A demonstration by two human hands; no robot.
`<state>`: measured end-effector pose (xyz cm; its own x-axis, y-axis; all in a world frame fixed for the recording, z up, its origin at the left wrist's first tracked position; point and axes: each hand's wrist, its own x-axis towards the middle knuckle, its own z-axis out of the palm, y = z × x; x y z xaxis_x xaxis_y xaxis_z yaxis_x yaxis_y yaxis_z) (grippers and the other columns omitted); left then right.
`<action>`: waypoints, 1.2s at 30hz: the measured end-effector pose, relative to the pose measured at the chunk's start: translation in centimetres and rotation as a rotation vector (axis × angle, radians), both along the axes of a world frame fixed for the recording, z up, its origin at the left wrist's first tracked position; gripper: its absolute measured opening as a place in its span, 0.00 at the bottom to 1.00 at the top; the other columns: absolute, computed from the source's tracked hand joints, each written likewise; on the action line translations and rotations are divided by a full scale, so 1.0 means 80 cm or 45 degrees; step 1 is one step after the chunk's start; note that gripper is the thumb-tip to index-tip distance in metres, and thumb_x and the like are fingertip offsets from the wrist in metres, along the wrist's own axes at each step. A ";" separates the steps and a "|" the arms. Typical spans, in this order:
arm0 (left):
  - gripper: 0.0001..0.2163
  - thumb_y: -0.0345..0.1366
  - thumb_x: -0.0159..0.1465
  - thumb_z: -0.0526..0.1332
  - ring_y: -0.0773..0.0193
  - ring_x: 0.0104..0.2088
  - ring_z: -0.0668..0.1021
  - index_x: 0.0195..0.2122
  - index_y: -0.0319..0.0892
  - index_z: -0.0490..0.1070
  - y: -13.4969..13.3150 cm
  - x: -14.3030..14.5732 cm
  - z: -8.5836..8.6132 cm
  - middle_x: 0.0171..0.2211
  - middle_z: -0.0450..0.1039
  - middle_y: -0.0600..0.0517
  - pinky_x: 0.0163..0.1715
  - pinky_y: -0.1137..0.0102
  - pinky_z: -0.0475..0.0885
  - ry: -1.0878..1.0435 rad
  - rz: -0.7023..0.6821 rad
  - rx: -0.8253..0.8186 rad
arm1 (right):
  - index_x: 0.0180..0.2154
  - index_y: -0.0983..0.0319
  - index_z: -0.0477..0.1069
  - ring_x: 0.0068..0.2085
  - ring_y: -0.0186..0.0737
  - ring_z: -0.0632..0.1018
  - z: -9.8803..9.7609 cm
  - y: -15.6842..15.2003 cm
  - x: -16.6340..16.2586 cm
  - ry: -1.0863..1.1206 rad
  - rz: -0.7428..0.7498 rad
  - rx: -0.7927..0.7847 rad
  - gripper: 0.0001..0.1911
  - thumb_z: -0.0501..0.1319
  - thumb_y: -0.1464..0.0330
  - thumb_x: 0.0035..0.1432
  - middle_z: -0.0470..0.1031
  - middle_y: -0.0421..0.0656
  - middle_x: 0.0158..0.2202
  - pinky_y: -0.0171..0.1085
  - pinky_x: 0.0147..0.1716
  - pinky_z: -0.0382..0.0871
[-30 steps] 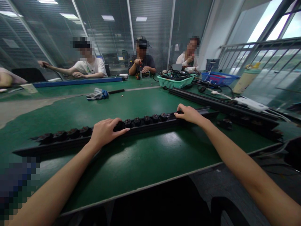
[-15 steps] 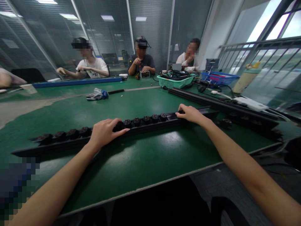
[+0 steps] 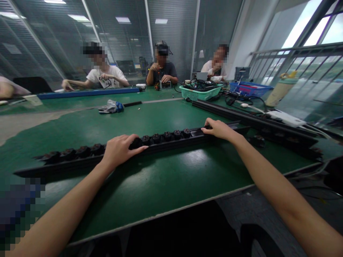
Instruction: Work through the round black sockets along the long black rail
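A long black rail (image 3: pixel 175 144) lies across the green table in front of me, with a row of round black socket modules (image 3: pixel 167 135) seated along it. My left hand (image 3: pixel 117 151) is closed over the rail left of its middle, fingers over the far side and thumb along the near side. It partly covers one dark module. Farther right, my right hand (image 3: pixel 216 128) pinches a small black module (image 3: pixel 208 127) at the rail. A bare stretch of channel (image 3: pixel 196 132) shows between that module and the row. My right fingertips partly hide what they grip.
More black rails (image 3: pixel 227 112) lie at the right, beside a loose dark part (image 3: pixel 257 140). Behind are a green basket (image 3: pixel 199 93) of cables, a blue bin (image 3: pixel 250 89), a tumbler (image 3: pixel 281 89), a white power strip (image 3: pixel 286 117) and gloves (image 3: pixel 111 107). Several people sit opposite.
My hands and the rail stay almost where they were. Across the table, the co-worker at the left has shifted their arms, and a pale item now shows by one hand.
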<state>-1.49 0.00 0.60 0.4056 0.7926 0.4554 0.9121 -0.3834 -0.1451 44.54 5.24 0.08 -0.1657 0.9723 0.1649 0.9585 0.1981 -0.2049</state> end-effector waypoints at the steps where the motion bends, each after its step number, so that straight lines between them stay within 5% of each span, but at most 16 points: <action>1: 0.37 0.72 0.68 0.48 0.51 0.38 0.82 0.50 0.44 0.80 0.000 0.000 0.000 0.38 0.83 0.43 0.34 0.66 0.67 0.001 -0.001 0.000 | 0.46 0.57 0.70 0.42 0.51 0.78 0.000 0.000 0.000 -0.002 -0.004 0.005 0.16 0.61 0.53 0.67 0.81 0.49 0.42 0.39 0.36 0.64; 15: 0.36 0.71 0.68 0.50 0.48 0.39 0.83 0.49 0.43 0.80 -0.002 0.002 0.003 0.40 0.83 0.42 0.35 0.64 0.68 -0.023 0.006 -0.042 | 0.47 0.56 0.68 0.34 0.49 0.77 0.006 0.001 -0.003 -0.132 0.064 0.007 0.14 0.60 0.54 0.68 0.78 0.46 0.34 0.38 0.32 0.58; 24: 0.36 0.71 0.68 0.49 0.51 0.38 0.82 0.49 0.44 0.79 -0.003 0.002 0.005 0.38 0.83 0.43 0.34 0.66 0.67 -0.007 0.009 -0.034 | 0.44 0.55 0.63 0.33 0.48 0.78 -0.022 -0.016 -0.005 0.328 -0.016 0.226 0.18 0.63 0.51 0.63 0.78 0.42 0.32 0.39 0.36 0.64; 36: 0.35 0.71 0.68 0.49 0.50 0.38 0.82 0.49 0.45 0.79 -0.003 0.003 0.006 0.39 0.83 0.43 0.33 0.66 0.67 -0.007 0.012 -0.035 | 0.39 0.55 0.62 0.35 0.46 0.77 -0.019 -0.025 -0.007 0.363 -0.030 0.297 0.16 0.63 0.52 0.63 0.76 0.44 0.34 0.40 0.35 0.64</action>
